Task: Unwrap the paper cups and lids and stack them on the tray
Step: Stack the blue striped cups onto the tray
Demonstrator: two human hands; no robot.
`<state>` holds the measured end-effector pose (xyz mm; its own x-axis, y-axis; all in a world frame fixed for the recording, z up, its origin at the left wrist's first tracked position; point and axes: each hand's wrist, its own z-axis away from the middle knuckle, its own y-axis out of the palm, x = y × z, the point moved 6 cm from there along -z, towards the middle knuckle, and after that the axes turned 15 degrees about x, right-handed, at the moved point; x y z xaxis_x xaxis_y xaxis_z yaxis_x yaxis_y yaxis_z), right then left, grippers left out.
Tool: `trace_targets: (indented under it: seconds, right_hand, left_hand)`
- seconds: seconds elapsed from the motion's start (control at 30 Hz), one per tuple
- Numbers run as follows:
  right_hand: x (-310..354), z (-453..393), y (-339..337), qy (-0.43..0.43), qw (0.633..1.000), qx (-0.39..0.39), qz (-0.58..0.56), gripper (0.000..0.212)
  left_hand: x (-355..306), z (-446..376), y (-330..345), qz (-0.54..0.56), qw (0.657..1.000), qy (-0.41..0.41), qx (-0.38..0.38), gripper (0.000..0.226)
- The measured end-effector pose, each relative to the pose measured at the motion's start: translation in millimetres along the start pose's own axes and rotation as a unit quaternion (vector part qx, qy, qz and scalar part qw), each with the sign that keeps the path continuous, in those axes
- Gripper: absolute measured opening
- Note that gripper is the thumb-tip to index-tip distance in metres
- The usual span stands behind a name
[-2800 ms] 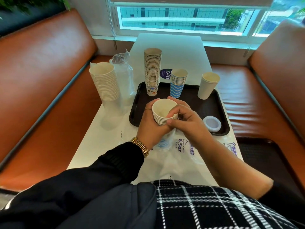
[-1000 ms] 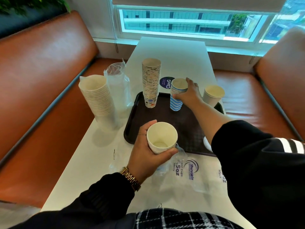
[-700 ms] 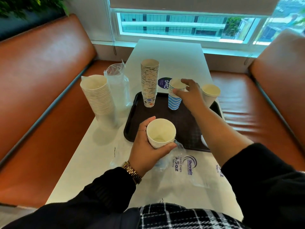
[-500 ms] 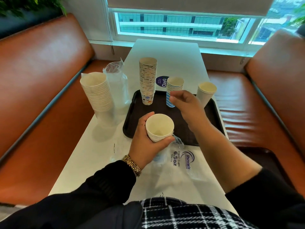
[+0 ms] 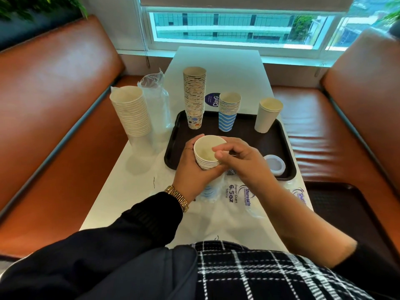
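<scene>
My left hand (image 5: 190, 172) grips a short stack of paper cups (image 5: 206, 153) whose lower end sits in a clear plastic wrapper (image 5: 233, 193). My right hand (image 5: 240, 161) pinches the rim of the top cup in that stack. Both hands are over the near edge of the dark tray (image 5: 281, 146). On the tray stand a tall patterned cup stack (image 5: 194, 98), a blue striped cup stack (image 5: 228, 111), a plain tall cup (image 5: 267, 115) and a white lid (image 5: 274, 165).
Left of the tray on the white table (image 5: 216, 68) stand a white cup stack (image 5: 133, 113) and a clear wrapped sleeve (image 5: 157, 105). Orange bench seats flank the table. A second printed wrapper (image 5: 300, 194) lies at the right edge.
My right hand left the blue striped stack at the tray's far side and came back to the stack in my left hand, now pinching its top cup.
</scene>
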<state>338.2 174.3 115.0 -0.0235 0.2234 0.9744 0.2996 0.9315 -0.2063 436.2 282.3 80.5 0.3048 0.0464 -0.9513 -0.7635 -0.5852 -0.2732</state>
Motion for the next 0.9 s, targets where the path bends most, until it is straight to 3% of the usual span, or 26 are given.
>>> trace_targets:
  seconds: [0.2,0.4,0.6,0.67,0.8,0.9]
  right_hand:
    - [-0.1,-1.2,6.1,-0.004,0.997,0.029,0.069,0.024]
    - [2.7,-3.5,6.7,-0.024,0.995,0.033,0.09,0.023]
    - [16.8,-6.5,1.7,-0.1,0.993,-0.025,0.061,0.017]
    - [17.4,-10.1,0.2,-0.088,0.993,-0.031,0.075,0.029]
    - [11.6,-16.5,3.1,-0.034,0.996,0.008,0.083,0.074]
    - [12.9,-19.0,5.0,-0.046,0.996,0.018,0.077,0.08]
  left_hand:
    - [2.9,-1.5,-0.1,0.001,1.0,-0.013,0.001,0.084]
    - [3.1,-0.9,-0.3,-0.005,1.0,-0.015,-0.005,0.082]
    - [-5.2,0.2,2.0,-0.006,1.0,-0.002,0.004,0.077]
    - [-5.7,0.2,2.1,-0.005,1.0,0.001,0.005,0.079]
    - [-5.1,0.5,0.6,-0.003,1.0,-0.002,0.0,0.081]
    - [-3.1,1.0,0.4,-0.003,1.0,-0.004,0.0,0.085]
